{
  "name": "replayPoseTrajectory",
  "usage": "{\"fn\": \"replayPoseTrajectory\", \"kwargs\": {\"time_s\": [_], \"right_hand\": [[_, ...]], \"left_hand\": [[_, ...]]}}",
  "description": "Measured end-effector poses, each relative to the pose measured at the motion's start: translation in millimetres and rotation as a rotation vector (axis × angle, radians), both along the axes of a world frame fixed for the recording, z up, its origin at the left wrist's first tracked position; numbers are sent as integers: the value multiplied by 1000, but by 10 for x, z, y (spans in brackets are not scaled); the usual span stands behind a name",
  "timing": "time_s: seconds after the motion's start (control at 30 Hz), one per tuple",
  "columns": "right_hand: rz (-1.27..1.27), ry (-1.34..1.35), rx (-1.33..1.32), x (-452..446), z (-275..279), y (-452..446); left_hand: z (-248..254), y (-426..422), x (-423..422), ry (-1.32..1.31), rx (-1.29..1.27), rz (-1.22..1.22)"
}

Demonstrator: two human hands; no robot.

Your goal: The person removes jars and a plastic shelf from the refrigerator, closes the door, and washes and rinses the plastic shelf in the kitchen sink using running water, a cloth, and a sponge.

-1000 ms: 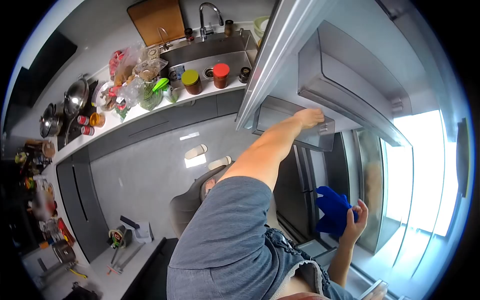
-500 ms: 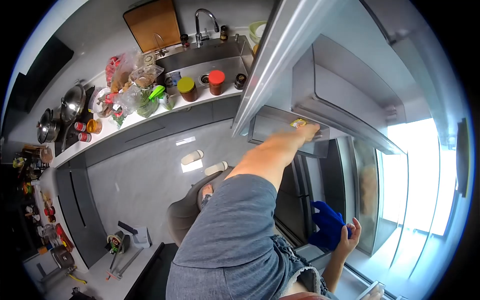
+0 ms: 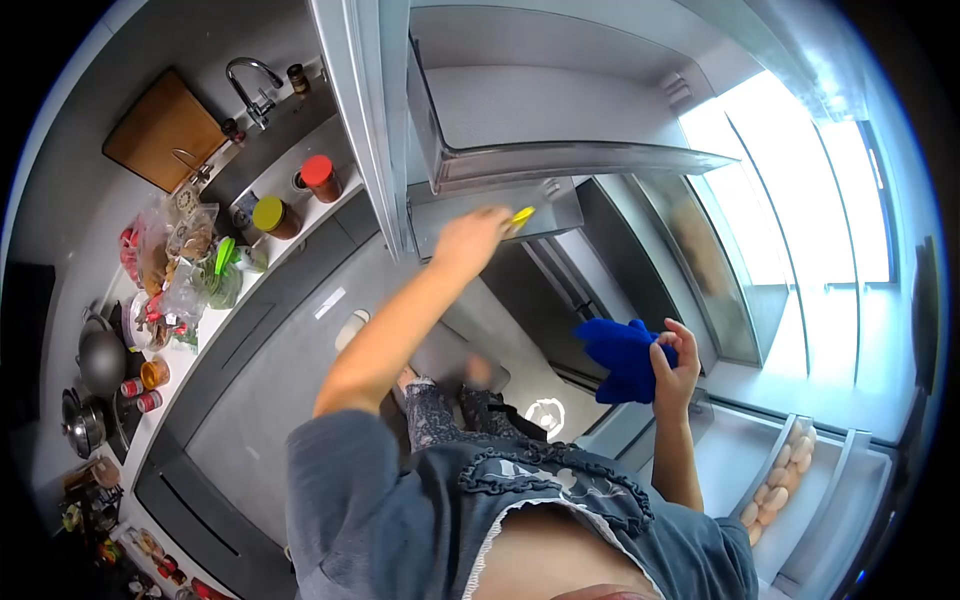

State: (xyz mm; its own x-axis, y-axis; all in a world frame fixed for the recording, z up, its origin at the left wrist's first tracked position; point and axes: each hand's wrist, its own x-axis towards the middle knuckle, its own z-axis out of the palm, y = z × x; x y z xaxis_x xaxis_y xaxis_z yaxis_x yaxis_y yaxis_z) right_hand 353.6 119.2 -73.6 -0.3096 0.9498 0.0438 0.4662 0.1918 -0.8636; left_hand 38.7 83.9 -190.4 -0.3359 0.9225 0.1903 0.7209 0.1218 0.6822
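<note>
A blue cloth [image 3: 622, 360] hangs from my right hand [image 3: 677, 362], its fingers closed on it in front of the open fridge. My left hand [image 3: 474, 238] is closed on a small yellow item [image 3: 521, 217], at the lower door bin [image 3: 432, 212]. This item is too small to make out in detail. Above that hand the larger upper door bin [image 3: 560, 110] shows a bare inner surface.
Eggs [image 3: 780, 480] lie in a fridge drawer at the lower right. On the counter at left stand a red-lidded jar [image 3: 320, 178], a green-lidded jar [image 3: 274, 217], bagged food and pans [image 3: 102, 358]. The fridge door edge [image 3: 362, 110] rises beside the sink.
My view has turned toward the fridge. My left hand has come up from the lower door bin with the yellow item. The blue cloth is still in my right hand, and the egg drawer now shows.
</note>
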Motion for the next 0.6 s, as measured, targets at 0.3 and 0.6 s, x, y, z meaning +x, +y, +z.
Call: {"fn": "replayPoseTrajectory", "kwargs": {"time_s": [0.3,0.6], "right_hand": [[87,121,-149,-502,-174,-95],[152,-32,24,-743,-157,-260]], "left_hand": [[-545,-2994,-712,-822,38,928],[-630,-4210,-3146,-866,362,1379]]}}
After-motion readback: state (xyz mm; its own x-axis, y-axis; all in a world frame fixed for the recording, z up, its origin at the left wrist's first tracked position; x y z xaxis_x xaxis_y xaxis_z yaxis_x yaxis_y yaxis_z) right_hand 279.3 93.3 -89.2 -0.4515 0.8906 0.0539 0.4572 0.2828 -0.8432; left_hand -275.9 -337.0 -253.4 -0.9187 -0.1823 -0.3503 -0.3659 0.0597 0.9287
